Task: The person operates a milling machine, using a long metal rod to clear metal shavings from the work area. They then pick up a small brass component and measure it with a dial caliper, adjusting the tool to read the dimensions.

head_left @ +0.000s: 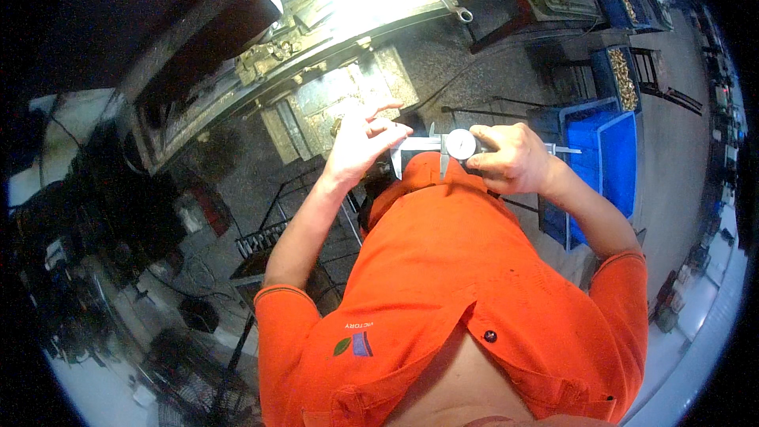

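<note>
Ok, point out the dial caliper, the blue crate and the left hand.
dial caliper (pixel 460 144), head view, on its round dial face.
blue crate (pixel 618 160), head view, on its inner wall.
left hand (pixel 362 145), head view, mid-palm.

shirt emblem (pixel 353 343): small green leaf and blue-red patch with white lettering, on orange shirt chest | caliper dial (pixel 460 143): round white face, held before the body | packages, signs, screens: none seen

Single head-worn fisheye view, looking steeply down the orange shirt (pixel 466 285) at close range; floor (pixel 680 158) bends toward the rim.
</note>
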### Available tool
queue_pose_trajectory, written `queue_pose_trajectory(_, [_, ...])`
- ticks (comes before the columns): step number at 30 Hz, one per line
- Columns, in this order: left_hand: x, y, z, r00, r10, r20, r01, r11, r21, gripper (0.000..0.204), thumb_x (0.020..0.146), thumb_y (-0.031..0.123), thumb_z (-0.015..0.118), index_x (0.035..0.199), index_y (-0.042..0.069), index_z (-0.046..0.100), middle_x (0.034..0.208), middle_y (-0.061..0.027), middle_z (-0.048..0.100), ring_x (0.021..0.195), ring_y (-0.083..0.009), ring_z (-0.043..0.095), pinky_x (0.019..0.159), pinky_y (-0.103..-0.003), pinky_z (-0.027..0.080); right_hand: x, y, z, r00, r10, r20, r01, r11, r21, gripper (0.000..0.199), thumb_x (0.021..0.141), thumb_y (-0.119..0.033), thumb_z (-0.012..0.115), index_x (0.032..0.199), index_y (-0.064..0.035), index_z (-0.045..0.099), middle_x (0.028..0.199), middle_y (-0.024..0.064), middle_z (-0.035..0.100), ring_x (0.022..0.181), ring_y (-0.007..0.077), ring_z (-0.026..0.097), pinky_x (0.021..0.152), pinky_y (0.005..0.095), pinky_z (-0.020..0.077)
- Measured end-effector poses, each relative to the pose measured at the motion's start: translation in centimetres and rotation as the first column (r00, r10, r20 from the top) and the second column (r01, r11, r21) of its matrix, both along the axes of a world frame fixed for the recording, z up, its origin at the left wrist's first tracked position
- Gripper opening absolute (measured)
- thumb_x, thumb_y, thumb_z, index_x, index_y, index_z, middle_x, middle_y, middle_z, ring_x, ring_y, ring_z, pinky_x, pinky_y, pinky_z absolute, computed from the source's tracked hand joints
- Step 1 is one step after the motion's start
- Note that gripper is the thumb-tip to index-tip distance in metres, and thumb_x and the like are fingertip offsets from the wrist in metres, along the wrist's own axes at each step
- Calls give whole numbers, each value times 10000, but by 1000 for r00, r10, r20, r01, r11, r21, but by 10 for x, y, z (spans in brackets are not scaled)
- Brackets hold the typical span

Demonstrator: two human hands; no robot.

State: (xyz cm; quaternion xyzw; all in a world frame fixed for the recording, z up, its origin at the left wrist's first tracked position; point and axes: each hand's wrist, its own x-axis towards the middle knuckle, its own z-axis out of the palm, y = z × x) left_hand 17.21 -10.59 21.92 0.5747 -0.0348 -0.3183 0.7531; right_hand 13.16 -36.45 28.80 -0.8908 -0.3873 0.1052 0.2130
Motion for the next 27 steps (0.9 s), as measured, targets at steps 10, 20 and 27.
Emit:
queue_pose_trajectory(10, [17, -8, -20, 928, 360, 93, -351, 931, -101, 296, 821, 85, 573, 1071, -53, 497, 753, -93, 612, 716, -162, 613, 724, -265, 485, 1, -1, 0, 999, 34, -7, -34, 999, 19, 349, 562, -246, 688, 890, -141, 630, 1049, 190, 543, 773, 288, 595, 646, 363, 487])
queue_pose_trajectory(20, [-3, -31, -14, 954, 96, -284, -171, 953, -251, 423, 882, 370, 470, 1160, 51, 453, 958, -114, 628, 898, -178, 592, 801, -297, 440, -1, 15, -10, 999, 15, -34, -11, 995, 101, 289, 559, -172, 646, 832, -78, 627, 1005, 213, 537, 820, 323, 569, 689, 382, 473])
queue_pose_trajectory(27, [-8, -33, -16, 933, 49, -358, -178, 924, -338, 437, 880, 404, 452, 1168, 75, 442, 986, -112, 621, 924, -165, 577, 787, -273, 423, 4, 23, -13, 998, 38, -58, -30, 990, 136, 229, 577, -180, 621, 770, -55, 618, 859, 162, 509, 795, 315, 538, 688, 399, 451])
